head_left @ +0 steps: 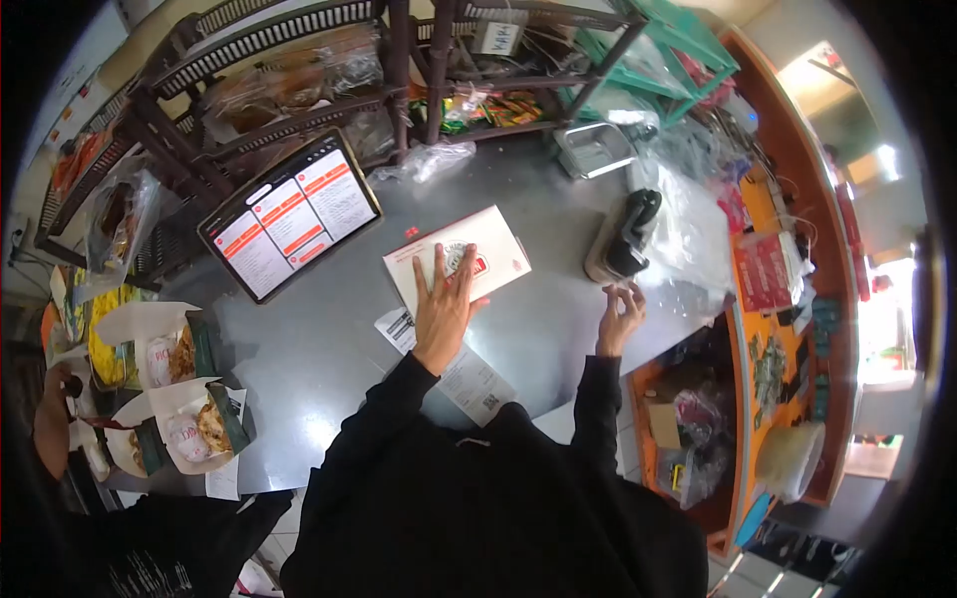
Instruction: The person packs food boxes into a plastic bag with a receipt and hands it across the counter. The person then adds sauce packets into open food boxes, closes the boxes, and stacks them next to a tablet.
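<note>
My left hand [447, 311] lies flat with spread fingers on a closed white carton box [503, 261] that has red print. A printed paper receipt [469, 377] sticks out from under the near side of the box and below my left wrist. My right hand [622, 317] is at the near end of a black and beige desktop device [630, 237], which looks like a tape dispenser. Its fingers are curled in with the tips close together; anything between them is too small to make out.
A tablet [291, 214] with order lists leans at the back left. Open food boxes [204, 427] stand at the left, near another person's hand [52, 414]. Dark racks [289, 75] line the back. A metal tray [595, 149] and plastic bags [688, 224] are at the right.
</note>
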`<state>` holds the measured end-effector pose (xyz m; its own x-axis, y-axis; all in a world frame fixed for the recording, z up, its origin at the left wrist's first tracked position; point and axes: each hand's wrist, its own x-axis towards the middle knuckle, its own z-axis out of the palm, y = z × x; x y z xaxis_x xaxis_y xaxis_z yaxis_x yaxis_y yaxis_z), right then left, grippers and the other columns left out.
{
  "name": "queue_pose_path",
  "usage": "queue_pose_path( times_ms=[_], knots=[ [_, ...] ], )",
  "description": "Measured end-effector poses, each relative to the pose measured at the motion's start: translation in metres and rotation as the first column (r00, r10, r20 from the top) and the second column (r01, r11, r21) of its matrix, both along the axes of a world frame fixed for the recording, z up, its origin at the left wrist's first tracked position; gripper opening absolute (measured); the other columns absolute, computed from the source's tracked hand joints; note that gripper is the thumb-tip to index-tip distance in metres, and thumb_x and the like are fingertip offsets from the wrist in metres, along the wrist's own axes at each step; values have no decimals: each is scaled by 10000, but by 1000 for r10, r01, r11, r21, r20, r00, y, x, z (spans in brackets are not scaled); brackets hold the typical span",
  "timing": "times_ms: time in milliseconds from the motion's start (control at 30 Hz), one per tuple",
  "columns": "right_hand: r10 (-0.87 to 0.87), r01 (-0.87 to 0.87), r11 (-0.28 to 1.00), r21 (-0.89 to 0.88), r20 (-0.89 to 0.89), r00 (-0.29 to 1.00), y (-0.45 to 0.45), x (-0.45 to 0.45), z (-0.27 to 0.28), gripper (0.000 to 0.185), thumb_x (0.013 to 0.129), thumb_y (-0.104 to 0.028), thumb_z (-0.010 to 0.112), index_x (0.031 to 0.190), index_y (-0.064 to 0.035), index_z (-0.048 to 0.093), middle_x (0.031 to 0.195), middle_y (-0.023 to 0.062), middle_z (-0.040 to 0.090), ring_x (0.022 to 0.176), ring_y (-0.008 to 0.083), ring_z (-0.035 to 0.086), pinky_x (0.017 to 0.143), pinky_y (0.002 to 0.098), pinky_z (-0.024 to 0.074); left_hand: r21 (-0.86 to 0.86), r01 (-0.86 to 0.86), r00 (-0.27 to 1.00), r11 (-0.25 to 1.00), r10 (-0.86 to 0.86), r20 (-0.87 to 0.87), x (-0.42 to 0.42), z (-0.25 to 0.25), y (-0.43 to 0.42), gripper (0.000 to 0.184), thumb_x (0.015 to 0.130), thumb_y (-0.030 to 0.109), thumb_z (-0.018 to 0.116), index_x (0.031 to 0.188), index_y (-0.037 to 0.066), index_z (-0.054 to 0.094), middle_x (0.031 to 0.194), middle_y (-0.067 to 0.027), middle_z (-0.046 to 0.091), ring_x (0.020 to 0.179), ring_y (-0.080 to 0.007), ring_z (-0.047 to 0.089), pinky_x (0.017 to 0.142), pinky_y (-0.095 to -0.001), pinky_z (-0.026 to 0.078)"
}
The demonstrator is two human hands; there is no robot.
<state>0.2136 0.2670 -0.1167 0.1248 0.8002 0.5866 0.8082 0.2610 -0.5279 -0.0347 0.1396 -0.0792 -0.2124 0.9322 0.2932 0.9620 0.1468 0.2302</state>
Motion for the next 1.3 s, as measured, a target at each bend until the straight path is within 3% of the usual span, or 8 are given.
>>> queue_pose_path(
  times_ms=[133,400,500,633,833,967,1067,1300],
  knots=[
    [377,-864,298,-406,-781,497,-54,-74,62,332,799,-19,551,1118,-97,597,624,31,549,557,75,494,519,219,402,24,44,998,999,-46,52,2,-4,-5,736,797,352,544,1387,124,168,1406,-49,265,1296,-371,173,1030,-584,115],
    [529,-775,495,-393,-571,627,-41,-118,25,609,706,-102,702,1266,-122,464,577,-21,542,449,31,402,450,209,370,106,88,996,990,-90,16,-6,6,-14,582,811,232,552,1338,158,318,1388,-162,253,1266,-378,233,1017,-558,140],
    [566,-543,814,-206,70,822,-27,-77,4,603,637,-89,731,1199,-93,514,777,29,603,547,143,493,557,268,424,205,-188,957,960,132,258,-29,-13,-53,656,786,297,586,1324,53,301,1390,-188,228,1259,-367,239,1015,-532,151],
    [-212,176,938,300,90,973,5,-40,67,353,773,-222,630,1068,-37,568,870,151,554,917,314,495,841,397,371,8,-460,871,888,449,197,-19,-47,-107,611,792,408,556,1211,-3,387,1336,-169,306,1232,-371,254,986,-529,185],
    [-119,-424,798,-429,-801,586,56,-9,65,366,844,-335,559,1039,-25,572,891,107,573,788,196,549,609,273,454,-140,-427,863,894,448,234,-23,-30,-113,390,807,197,591,1102,-20,455,1222,-136,443,1153,-329,386,955,-490,280],
    [88,-200,980,4,-908,409,24,-26,49,271,847,-252,568,989,-22,592,908,89,583,757,186,561,570,256,456,133,-372,516,919,86,852,-75,5,-110,255,823,52,547,1053,-34,483,1013,-137,571,909,-254,571,806,-350,444],
    [-71,38,966,257,120,990,16,-4,-10,106,790,-115,598,776,-13,623,946,105,581,769,235,576,643,293,453,80,-30,430,996,-59,901,-103,56,-50,300,779,-14,582,1061,5,483,982,-131,580,918,-186,574,785,-285,461],
    [648,-802,451,-391,-475,596,-1,-43,85,232,751,-54,579,981,-58,604,557,120,540,466,135,481,491,280,402,-1,457,772,890,-396,497,-84,28,79,436,691,167,675,1072,117,468,1035,-65,520,954,-290,542,782,-378,434]
  ],
)
